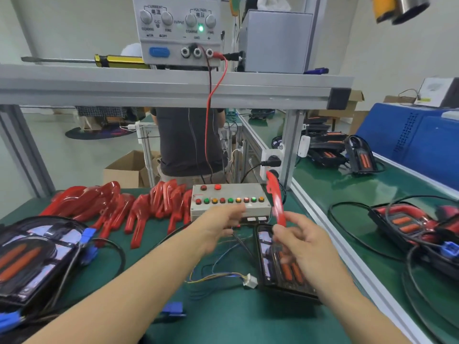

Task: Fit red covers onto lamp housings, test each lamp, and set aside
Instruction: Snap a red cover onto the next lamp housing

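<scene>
One red cover (275,199) pinched upright in the right hand (300,242) should be aligned squarely over the lamp housing (280,259) at lower centre before pressing, while the blurred left hand's (223,219) grip cannot be told.

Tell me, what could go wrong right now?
The right hand pinches the red cover by its lower end only, so it might slip and drop onto the lamp housing. The left hand reaches over loose wires near the button box; it might snag them.

Red cover (276,199) upright, above black housing (278,264) near right; spare covers (119,207) piled far left.
</scene>
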`<state>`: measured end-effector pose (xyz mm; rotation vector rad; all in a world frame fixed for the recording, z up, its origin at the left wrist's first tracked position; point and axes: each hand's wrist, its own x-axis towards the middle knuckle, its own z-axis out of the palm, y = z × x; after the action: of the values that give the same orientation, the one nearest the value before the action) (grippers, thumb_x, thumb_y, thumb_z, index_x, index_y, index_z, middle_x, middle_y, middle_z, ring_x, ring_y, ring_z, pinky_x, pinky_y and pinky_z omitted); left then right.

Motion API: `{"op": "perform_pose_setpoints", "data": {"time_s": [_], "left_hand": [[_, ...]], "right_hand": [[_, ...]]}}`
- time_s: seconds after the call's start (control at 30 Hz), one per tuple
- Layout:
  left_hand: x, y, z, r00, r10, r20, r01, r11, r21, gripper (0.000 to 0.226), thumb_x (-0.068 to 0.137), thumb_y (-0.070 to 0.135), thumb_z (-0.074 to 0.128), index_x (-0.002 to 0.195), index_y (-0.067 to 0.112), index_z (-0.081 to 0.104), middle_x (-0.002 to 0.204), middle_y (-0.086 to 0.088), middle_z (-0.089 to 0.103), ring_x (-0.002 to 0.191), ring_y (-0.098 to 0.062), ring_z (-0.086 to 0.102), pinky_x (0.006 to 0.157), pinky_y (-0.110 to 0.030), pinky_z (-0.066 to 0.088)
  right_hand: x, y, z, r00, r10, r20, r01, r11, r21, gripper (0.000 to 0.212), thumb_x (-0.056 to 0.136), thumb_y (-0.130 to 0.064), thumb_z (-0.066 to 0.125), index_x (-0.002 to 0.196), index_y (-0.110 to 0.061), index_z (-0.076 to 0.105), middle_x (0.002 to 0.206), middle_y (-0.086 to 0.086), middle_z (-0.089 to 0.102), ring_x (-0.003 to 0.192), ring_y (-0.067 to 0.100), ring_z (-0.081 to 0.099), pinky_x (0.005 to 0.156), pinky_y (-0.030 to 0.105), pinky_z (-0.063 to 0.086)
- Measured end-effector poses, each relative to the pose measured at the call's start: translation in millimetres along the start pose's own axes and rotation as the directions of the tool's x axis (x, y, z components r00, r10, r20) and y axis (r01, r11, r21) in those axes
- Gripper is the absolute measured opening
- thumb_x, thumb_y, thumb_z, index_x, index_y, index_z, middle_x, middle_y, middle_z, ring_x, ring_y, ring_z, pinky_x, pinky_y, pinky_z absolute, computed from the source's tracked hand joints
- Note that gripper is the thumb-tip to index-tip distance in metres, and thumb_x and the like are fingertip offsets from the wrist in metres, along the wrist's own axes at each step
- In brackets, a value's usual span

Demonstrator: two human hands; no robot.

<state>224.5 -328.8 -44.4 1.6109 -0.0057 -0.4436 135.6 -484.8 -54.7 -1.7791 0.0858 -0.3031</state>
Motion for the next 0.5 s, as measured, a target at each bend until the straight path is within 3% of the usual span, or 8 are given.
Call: {"op": "perform_pose_setpoints", "data": {"time_s": [0.07, 0.13, 0.27, 0.37, 0.5], "left_hand": [[12, -2, 4, 0.997, -0.051, -0.060, 0.058, 0.993, 0.105, 0.020, 0.098, 0.021, 0.048, 0.109, 0.007, 0.057, 0.095, -0.008, 0.057, 0.080, -0.020, 0.056, 0.065, -0.025, 0.049], [21, -6, 17, 0.996, -0.079, -0.039, 0.085, 0.978, 0.189, 0.017, 0.099, 0.023, 0.047, 0.109, 0.010, 0.051, 0.092, -0.011, 0.056, 0.075, -0.024, 0.058, 0.058, -0.027, 0.052], [40, -16, 38, 0.996, -0.084, -0.013, 0.084, 0.964, 0.252, 0.010, 0.093, 0.015, 0.056, 0.099, 0.007, 0.055, 0.091, -0.014, 0.060, 0.075, -0.027, 0.060, 0.069, -0.036, 0.056], [41, -22, 44, 0.987, -0.156, -0.030, 0.159, 0.974, 0.161, 0.008, 0.092, 0.007, 0.051, 0.089, 0.004, 0.058, 0.073, -0.012, 0.064, 0.054, -0.022, 0.061, 0.053, -0.029, 0.054], [39, -29, 44, 0.972, -0.234, -0.032, 0.225, 0.957, -0.183, 0.024, 0.094, 0.007, 0.042, 0.074, 0.007, 0.055, 0.051, -0.007, 0.062, 0.037, -0.017, 0.057, 0.037, -0.020, 0.047]], "right_hand": [[1, 6, -13, 0.998, -0.044, -0.055, 0.032, 0.978, -0.206, 0.015, 0.091, -0.024, 0.064, 0.093, -0.039, 0.063, 0.061, -0.007, 0.065, 0.046, 0.006, 0.054, 0.060, 0.037, 0.053], [-1, 11, -14, 0.993, -0.112, -0.029, 0.094, 0.927, -0.364, 0.009, 0.090, -0.028, 0.063, 0.091, -0.037, 0.063, 0.058, -0.009, 0.061, 0.047, 0.006, 0.050, 0.058, 0.031, 0.045], [-9, 18, -4, 0.987, -0.159, 0.034, 0.153, 0.835, -0.529, 0.010, 0.091, -0.028, 0.060, 0.099, -0.032, 0.064, 0.057, -0.008, 0.054, 0.057, 0.008, 0.049, 0.052, 0.019, 0.036], [-18, 17, -6, 0.985, -0.167, 0.037, 0.155, 0.783, -0.603, 0.016, 0.094, -0.031, 0.052, 0.108, -0.035, 0.058, 0.068, -0.007, 0.058, 0.068, 0.017, 0.054, 0.061, 0.028, 0.042], [-35, 14, -14, 0.961, -0.271, 0.050, 0.237, 0.720, -0.653, 0.025, 0.097, -0.039, 0.043, 0.120, -0.047, 0.045, 0.076, -0.012, 0.057, 0.078, 0.015, 0.057, 0.068, 0.030, 0.041]]}}
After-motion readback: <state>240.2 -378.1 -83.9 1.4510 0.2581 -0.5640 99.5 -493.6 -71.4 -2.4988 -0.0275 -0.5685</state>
